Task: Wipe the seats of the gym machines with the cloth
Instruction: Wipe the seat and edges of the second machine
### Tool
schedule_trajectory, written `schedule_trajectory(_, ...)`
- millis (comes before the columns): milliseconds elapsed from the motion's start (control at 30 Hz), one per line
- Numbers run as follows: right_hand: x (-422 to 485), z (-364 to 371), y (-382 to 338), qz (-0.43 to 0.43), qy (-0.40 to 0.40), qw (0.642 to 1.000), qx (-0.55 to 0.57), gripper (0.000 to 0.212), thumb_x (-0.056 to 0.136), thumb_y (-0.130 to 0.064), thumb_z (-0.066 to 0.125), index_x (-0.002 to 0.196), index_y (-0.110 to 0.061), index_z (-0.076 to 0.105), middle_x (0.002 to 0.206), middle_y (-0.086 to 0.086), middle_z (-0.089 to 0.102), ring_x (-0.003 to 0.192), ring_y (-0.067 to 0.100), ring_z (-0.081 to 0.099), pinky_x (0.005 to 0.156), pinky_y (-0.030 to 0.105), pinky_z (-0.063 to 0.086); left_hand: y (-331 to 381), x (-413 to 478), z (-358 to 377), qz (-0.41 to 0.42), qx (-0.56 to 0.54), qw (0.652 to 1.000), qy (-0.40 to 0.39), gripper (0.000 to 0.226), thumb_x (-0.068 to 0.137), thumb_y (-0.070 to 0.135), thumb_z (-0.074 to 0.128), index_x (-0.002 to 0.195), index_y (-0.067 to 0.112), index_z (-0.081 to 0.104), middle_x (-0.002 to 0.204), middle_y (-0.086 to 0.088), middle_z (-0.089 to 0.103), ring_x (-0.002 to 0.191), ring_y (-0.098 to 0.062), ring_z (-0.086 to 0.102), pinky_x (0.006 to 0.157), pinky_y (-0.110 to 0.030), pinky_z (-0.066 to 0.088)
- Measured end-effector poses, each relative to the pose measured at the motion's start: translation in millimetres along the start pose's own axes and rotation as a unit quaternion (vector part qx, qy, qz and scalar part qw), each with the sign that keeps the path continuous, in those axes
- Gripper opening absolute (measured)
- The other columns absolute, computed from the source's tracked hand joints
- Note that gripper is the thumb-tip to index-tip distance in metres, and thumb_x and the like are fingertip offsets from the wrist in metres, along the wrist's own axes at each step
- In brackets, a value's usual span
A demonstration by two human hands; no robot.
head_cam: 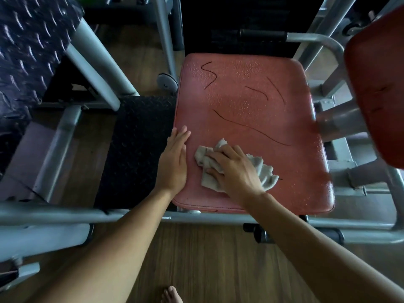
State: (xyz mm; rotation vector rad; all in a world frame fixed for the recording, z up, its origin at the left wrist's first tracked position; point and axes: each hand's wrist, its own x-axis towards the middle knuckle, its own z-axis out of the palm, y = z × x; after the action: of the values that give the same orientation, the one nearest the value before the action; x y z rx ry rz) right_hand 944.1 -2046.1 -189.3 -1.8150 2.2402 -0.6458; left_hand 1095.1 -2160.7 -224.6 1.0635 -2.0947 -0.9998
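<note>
Wooden floor [207,259] is showing under a gym machine with a grey metal frame [65,213]. We are looking down at its red seat [251,101], which is sitting in the middle of that frame. Little water drops [247,71] are sitting on the far part of the seat, and thin dark lines [258,130] are running across it.

We are laying our left hand [175,162] flat on the left edge of the seat. Its fingers are lying straight and close together, and it is holding nothing.

We are pressing our right hand [234,169] down on a grey cloth [265,173]. Its fingers are bending over the cloth and bunching it up. The cloth is lying crumpled on the near part of the seat, just beside our left hand, and its ends are sticking out on both sides of our right hand.

A black bumpy plate [135,149] is lying low on the left of the seat. Another red pad [378,84] is hanging on the right, up close and blurry. Our bare toes [171,295] are peeking in on the floor at the bottom.
</note>
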Motion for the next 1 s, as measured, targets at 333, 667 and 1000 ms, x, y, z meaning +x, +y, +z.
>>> schedule_trajectory(333, -66, -77, 77, 0.120, -0.078, 0.988, 0.051, 0.052, 0.091, -0.031, 0.070, 0.138, -0.044, 0.054, 0.135, -0.023, 0.048, 0.117, 0.003, 0.048, 0.093, 0.017, 0.033, 10, 0, -2, -0.008, 0.080, 0.996, -0.034, 0.044, 0.109, 0.018, 0.032, 0.151, 0.016, 0.040, 0.163, 0.007, 0.028, 0.153, -0.006, 0.009, 0.127, -0.038, 0.014)
schedule_trajectory(667, -51, -39, 19, 0.040, -0.075, 0.992, 0.089, 0.045, 0.084, -0.017, 0.078, 0.128, -0.023, 0.067, 0.129, 0.001, 0.065, 0.114, 0.022, 0.058, 0.096, 0.028, 0.046, 16, 2, 2, -0.018, 0.120, 0.992, -0.038, 0.045, 0.108, 0.018, 0.033, 0.153, 0.012, 0.036, 0.164, 0.001, 0.024, 0.154, -0.016, 0.008, 0.127, -0.035, 0.007)
schedule_trajectory(1000, -53, -55, 65, 0.186, 0.011, 0.981, 0.054, 0.050, 0.089, -0.017, 0.070, 0.136, -0.027, 0.059, 0.121, 0.005, 0.065, 0.110, 0.025, 0.055, 0.090, 0.032, 0.040, 20, -1, 5, -0.027, 0.171, 0.984, -0.036, 0.048, 0.109, 0.023, 0.028, 0.156, 0.014, 0.029, 0.166, 0.002, 0.018, 0.155, -0.014, 0.003, 0.125, -0.029, 0.000)
